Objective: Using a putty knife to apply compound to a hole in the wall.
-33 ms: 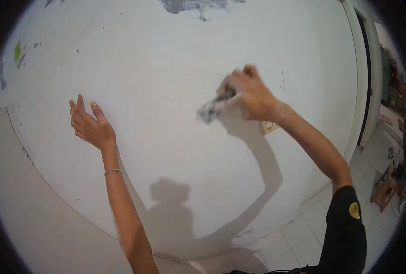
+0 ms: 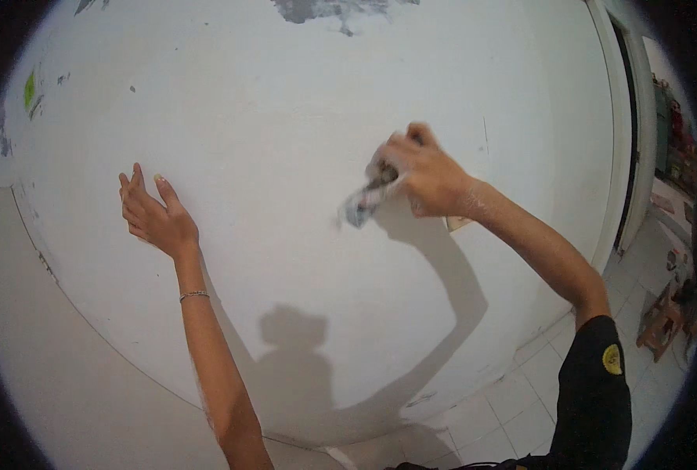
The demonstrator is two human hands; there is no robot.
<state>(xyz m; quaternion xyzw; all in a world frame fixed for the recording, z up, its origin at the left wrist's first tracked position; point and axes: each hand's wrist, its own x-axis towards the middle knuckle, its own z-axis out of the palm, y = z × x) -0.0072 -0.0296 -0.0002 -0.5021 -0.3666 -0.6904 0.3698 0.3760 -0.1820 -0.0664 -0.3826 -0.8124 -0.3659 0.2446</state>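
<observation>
My left hand (image 2: 157, 213) is against or very near the white wall (image 2: 301, 117) at left, fingers apart and holding nothing. My right hand (image 2: 435, 176) grips a dark and grey-white object (image 2: 362, 205), too blurred to name exactly, at the middle right of the wall, casting a shadow below it. A beige switch or socket plate (image 2: 456, 224) is partly hidden behind my right wrist and forearm.
Grey peeled patches (image 2: 325, 12) and a small green mark (image 2: 29, 90) are on the wall. At right stand a door frame (image 2: 619, 125), cluttered shelves (image 2: 666, 141) and a brown stool (image 2: 655, 321) on the tiled floor (image 2: 521, 392).
My right hand and the object in it have moved slightly down. My left hand stays in place.
</observation>
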